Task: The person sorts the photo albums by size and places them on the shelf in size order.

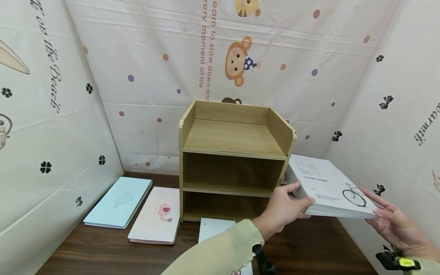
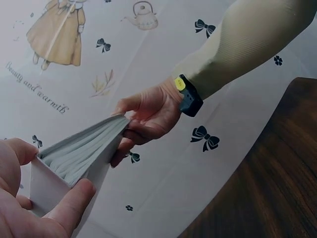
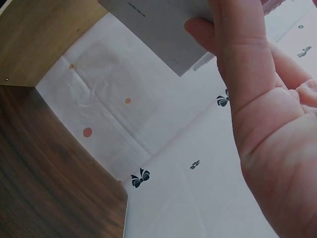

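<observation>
A thick white book (image 1: 326, 187) with a bicycle drawn on its cover is held in the air at the right, tilted, beside the wooden shelf unit (image 1: 233, 137). My left hand (image 1: 283, 208) grips its left side, thumb on the cover. On the opposite side, my right hand (image 1: 398, 225) holds the right edge between thumb and fingers. The left wrist view shows the page edges of the book (image 2: 81, 148) between the two hands. From the right wrist, the underside of the book (image 3: 163, 29) appears, partly covered by the right hand (image 3: 262, 89).
Left of the shelf, a light blue notebook (image 1: 120, 202) and a pale pink elephant notebook (image 1: 158, 217) lie on the dark wooden table (image 1: 103, 248). Another pale notebook (image 1: 214, 227) lies in front, partly hidden by the left forearm. Printed white sheets (image 1: 144, 57) enclose the back and sides.
</observation>
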### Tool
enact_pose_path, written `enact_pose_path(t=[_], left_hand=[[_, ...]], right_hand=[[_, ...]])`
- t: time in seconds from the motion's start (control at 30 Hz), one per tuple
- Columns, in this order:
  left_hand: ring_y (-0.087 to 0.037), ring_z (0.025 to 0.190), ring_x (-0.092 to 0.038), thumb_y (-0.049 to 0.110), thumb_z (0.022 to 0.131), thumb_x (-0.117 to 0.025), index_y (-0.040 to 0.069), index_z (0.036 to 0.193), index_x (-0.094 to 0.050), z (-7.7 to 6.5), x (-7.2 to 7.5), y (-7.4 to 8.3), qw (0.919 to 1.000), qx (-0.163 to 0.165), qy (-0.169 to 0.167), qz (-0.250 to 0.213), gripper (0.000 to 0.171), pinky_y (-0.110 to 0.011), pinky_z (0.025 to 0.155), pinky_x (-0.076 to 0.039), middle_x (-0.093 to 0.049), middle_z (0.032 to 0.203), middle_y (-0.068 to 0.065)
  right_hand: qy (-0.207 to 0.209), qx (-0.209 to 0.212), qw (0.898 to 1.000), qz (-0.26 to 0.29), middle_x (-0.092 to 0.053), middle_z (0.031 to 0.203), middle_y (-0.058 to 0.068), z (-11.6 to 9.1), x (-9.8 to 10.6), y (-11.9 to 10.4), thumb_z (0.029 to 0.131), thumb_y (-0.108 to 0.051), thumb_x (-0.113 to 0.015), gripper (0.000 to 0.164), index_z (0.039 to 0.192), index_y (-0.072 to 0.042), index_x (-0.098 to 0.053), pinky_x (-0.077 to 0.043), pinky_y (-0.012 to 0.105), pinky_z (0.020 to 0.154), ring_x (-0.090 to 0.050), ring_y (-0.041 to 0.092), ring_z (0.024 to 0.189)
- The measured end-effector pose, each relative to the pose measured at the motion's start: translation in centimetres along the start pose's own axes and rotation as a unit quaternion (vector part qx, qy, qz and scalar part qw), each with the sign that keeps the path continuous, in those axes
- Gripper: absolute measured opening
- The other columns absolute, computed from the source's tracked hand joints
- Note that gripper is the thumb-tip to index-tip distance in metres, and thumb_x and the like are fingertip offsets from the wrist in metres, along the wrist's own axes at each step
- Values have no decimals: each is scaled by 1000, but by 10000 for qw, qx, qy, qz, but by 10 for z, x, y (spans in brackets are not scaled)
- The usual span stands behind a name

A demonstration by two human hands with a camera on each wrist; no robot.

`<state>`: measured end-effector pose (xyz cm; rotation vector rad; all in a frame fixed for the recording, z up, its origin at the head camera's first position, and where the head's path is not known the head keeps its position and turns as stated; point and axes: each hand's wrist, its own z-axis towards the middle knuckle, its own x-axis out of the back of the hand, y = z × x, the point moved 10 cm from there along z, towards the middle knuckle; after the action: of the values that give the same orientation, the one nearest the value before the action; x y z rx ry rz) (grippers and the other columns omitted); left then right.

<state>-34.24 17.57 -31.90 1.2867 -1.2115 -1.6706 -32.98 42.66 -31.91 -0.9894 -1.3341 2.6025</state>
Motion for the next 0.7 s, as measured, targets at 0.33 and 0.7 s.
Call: enact_pose_path(t=[0.33, 0.7], left_hand=[[-19, 78, -73, 0, 85, -80, 12, 141, -63, 0, -2, 7, 10000, -27, -58, -20, 60, -39, 65, -65, -71, 85, -6], [-20, 83, -73, 1, 85, -81, 12, 141, -62, 0, -5, 16, 9999, 18, -111, 65, 60, -41, 68, -65, -64, 100, -7]], right_hand=[[62, 49, 10000, -4, -40, 164, 11, 2, -3, -6, 100, 15, -3, 70, 161, -7, -29, -39, 39, 118, -49, 32, 143], [59, 200, 9998, -74, -40, 163, 14, 4, -5, -13, 100, 15, -1, 69, 160, -4, -29, -41, 39, 117, -50, 32, 142]])
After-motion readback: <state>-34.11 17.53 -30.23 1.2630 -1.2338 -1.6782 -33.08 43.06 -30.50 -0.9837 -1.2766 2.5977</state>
